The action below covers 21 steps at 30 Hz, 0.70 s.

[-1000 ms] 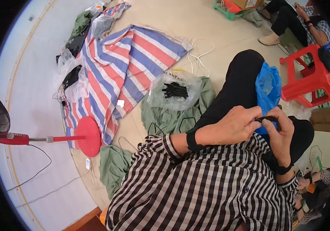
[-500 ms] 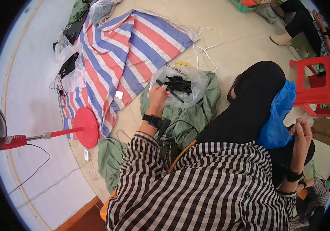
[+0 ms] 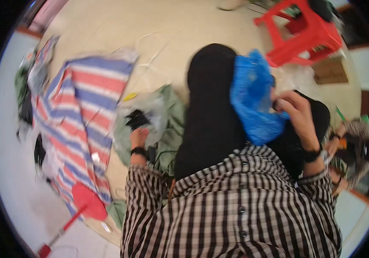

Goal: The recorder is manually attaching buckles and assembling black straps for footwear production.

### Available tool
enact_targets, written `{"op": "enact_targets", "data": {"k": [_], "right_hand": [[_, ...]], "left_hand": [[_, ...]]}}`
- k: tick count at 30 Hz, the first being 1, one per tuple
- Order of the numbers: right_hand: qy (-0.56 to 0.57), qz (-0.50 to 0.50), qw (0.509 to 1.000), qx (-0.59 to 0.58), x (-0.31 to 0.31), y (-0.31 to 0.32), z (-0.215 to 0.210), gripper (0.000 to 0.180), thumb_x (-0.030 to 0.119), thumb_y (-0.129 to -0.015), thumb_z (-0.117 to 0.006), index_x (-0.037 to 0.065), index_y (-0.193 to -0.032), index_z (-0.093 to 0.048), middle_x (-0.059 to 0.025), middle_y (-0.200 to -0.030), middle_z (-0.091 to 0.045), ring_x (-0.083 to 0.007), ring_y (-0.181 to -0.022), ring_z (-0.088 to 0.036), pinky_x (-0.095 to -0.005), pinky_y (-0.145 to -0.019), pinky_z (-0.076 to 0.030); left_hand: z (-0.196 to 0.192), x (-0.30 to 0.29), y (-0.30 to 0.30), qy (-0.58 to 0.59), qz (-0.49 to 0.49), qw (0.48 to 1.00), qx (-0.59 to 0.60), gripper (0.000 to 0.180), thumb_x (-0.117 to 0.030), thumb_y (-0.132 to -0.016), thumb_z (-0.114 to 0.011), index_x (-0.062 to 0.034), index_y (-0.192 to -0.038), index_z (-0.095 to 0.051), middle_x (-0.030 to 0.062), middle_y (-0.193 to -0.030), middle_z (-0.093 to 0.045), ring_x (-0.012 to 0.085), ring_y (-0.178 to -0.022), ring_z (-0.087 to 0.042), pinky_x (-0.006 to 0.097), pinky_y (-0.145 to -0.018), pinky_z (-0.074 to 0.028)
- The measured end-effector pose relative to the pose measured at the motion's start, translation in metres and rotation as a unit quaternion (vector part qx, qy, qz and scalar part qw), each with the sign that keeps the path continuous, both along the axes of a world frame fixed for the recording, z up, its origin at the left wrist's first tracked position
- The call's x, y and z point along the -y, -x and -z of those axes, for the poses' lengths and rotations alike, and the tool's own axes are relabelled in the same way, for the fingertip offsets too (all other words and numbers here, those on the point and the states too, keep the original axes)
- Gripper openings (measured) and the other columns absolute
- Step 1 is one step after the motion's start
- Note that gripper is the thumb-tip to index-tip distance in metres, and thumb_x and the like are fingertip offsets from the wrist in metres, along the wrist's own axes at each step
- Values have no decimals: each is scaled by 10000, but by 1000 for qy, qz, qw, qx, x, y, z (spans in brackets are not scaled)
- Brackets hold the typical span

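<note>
My left hand reaches down to a clear plastic bag on the left, against a bunch of thin black pieces lying in it. Its fingers are blurred, so their grip does not show. Over my right thigh, my right hand has its fingers bent together at the mouth of a blue plastic bag. Something small and dark shows at those fingertips, too blurred to name. The blue bag rests on my lap, its mouth partly open.
A striped tarp spreads over the floor at left, beside a red round stand base. Green cloth lies under the clear bag. A red stool and a cardboard box stand far right; another person is at right.
The view has swung right, so the scene sits further left. My right hand has come in to the blue bag's mouth. My left hand stays at the clear bag.
</note>
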State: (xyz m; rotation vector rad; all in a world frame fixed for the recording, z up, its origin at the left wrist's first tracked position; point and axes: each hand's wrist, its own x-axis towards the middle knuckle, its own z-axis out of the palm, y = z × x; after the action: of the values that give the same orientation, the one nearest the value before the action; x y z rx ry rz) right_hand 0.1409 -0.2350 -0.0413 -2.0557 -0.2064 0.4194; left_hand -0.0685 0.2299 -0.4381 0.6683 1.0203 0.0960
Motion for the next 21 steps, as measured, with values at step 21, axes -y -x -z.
{"op": "enact_targets", "data": {"k": [21], "right_hand": [[318,-321,888,-82,-6,-17,201,263,151,-783,-516,7,-948,-661,-217,-991,-632,-344,-927,-620,-442,-785,-493]], "left_hand": [[-398,250,-161,-595,632,317,383,436,-70,-661,-658,-24,-1084,-561,151,-1123,-545,320,-1087,-495,394,-927,-391]]}}
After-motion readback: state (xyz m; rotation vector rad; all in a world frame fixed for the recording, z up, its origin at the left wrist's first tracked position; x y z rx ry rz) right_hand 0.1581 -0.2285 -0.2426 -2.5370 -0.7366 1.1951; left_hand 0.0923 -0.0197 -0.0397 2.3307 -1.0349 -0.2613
